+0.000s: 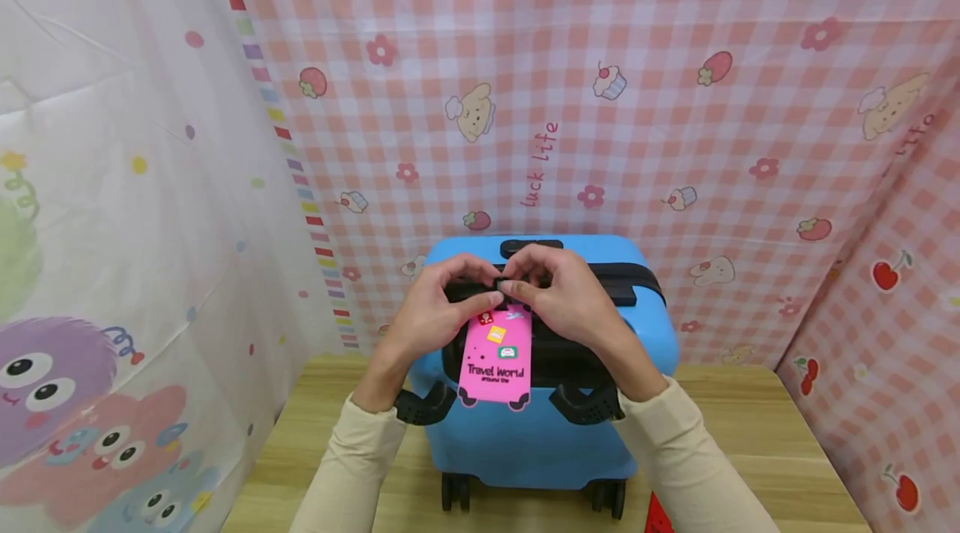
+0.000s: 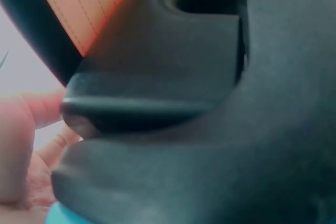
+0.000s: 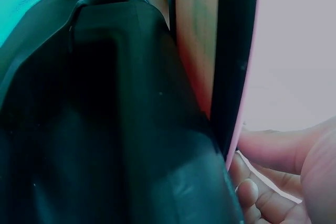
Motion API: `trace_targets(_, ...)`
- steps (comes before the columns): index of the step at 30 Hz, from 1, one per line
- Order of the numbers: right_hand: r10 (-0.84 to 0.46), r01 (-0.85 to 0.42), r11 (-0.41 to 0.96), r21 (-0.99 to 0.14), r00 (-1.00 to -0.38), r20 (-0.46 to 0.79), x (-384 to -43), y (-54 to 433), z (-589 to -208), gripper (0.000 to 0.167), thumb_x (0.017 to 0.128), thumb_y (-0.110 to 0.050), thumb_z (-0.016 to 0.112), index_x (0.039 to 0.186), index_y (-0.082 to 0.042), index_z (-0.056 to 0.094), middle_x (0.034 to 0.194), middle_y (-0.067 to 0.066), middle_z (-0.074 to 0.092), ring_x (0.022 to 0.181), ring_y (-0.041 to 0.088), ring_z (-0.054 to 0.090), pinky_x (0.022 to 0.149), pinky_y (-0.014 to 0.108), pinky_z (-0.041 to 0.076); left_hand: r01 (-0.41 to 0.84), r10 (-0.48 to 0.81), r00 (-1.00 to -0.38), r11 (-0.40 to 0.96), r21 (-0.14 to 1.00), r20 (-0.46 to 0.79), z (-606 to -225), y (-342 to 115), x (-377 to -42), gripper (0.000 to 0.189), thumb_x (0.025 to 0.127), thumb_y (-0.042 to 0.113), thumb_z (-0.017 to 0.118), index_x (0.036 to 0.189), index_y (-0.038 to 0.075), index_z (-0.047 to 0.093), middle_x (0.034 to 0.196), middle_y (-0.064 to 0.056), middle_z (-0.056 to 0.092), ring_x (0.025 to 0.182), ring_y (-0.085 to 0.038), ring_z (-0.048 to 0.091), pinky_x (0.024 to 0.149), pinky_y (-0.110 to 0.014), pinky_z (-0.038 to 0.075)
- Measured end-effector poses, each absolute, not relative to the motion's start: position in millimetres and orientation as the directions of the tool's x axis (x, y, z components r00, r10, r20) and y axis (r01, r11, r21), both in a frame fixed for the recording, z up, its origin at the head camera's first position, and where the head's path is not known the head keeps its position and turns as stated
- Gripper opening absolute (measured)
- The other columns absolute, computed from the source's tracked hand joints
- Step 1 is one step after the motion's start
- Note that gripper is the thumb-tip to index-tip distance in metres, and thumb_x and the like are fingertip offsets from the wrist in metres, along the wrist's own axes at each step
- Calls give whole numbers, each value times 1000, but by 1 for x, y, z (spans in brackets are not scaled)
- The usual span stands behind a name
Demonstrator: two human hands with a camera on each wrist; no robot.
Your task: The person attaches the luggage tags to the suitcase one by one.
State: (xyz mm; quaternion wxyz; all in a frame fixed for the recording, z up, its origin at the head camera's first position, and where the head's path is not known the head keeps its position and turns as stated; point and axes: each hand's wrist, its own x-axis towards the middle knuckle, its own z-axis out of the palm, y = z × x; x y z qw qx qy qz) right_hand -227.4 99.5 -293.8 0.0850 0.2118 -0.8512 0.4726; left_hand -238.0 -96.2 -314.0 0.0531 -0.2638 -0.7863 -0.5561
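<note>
A blue suitcase [image 1: 525, 441] stands upright in front of me with a black panel and a black handle on top. A pink luggage tag [image 1: 495, 383] printed "Travel World" hangs against its near side. At the tag's upper end, my left hand [image 1: 427, 312] pinches a short black strap [image 1: 502, 290] from the left. My right hand [image 1: 570, 300] pinches the same strap from the right, fingertips almost meeting. The right wrist view shows the tag edge-on [image 3: 239, 82] beside the right hand's fingers [image 3: 273, 153]. Black suitcase parts [image 2: 152, 51] fill most of the left wrist view.
The suitcase's black wheels [image 1: 456, 491] rest on a wood-grain table [image 1: 735, 416]. Part of a red item [image 1: 657, 516] shows by the right sleeve. A pink checked curtain [image 1: 637, 141] hangs behind, and a white patterned one [image 1: 150, 208] at left.
</note>
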Motion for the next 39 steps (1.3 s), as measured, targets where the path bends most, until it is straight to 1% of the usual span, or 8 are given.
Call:
trace_targets(6, -313, -443, 451, -775, -891, 327, -226, 102, -294, 10, 93, -18, 70, 101, -13, 69, 79, 5, 59, 69, 21, 53, 57, 31, 44, 457, 351, -865, 252, 853, 359, -314, -97, -237, 18, 92, 13, 71, 109, 12, 68, 102, -4, 68, 92, -21, 63, 80, -39, 53)
trace_targets(13, -368, -466, 435, -770, -873, 321, -226, 106, -293, 21, 88, -16, 75, 107, -13, 67, 100, 1, 63, 83, 21, 53, 67, 35, 45, 450, 349, -869, 257, 856, 352, -313, -98, -236, 17, 94, 15, 69, 111, 11, 67, 103, -5, 68, 90, -21, 64, 76, -34, 54)
trace_targets(20, -359, -474, 443, -761, -872, 334, -227, 105, -295, 18, 90, -15, 73, 106, -14, 67, 98, 2, 62, 82, 21, 52, 65, 33, 44, 459, 345, -865, 252, 852, 364, -313, -97, -236, 17, 94, 15, 68, 111, 10, 68, 102, -6, 68, 87, -21, 64, 73, -32, 54)
trace_targets(26, -355, -485, 433, -760, -867, 351, -226, 104, -296, 16, 91, -13, 72, 106, -12, 67, 99, 4, 63, 82, 21, 51, 65, 33, 45, 466, 334, -865, 256, 847, 375, -314, -97, -237, 17, 94, 16, 68, 110, 9, 68, 101, -7, 68, 87, -21, 64, 74, -34, 54)
trace_targets(29, -349, -477, 436, -763, -871, 346, -225, 103, -296, 15, 92, -14, 71, 106, -12, 67, 99, 3, 62, 82, 22, 51, 65, 33, 45, 467, 331, -865, 258, 846, 377, -314, -96, -237, 17, 94, 15, 68, 109, 8, 68, 100, -7, 68, 87, -21, 63, 75, -37, 53)
trace_targets(34, -334, -469, 449, -760, -878, 344, -224, 102, -295, 13, 92, -15, 71, 105, -13, 67, 98, 2, 63, 81, 22, 51, 63, 33, 45, 471, 323, -865, 263, 842, 383, -315, -95, -238, 15, 95, 15, 68, 108, 9, 69, 99, -6, 69, 87, -20, 64, 76, -36, 53)
trace_targets(36, -327, -468, 456, -757, -879, 346, -224, 102, -295, 13, 92, -15, 71, 104, -14, 67, 97, 1, 63, 80, 22, 52, 62, 33, 45, 473, 318, -866, 268, 840, 386, -315, -95, -238, 14, 95, 15, 68, 107, 9, 69, 98, -6, 69, 87, -20, 64, 76, -36, 53)
trace_targets(39, -320, -466, 460, -756, -881, 349, -224, 101, -295, 12, 92, -16, 71, 103, -14, 68, 90, 2, 62, 77, 21, 52, 60, 32, 45, 473, 311, -867, 274, 837, 389, -314, -95, -238, 14, 95, 16, 68, 106, 8, 69, 97, -6, 69, 87, -20, 64, 78, -37, 53)
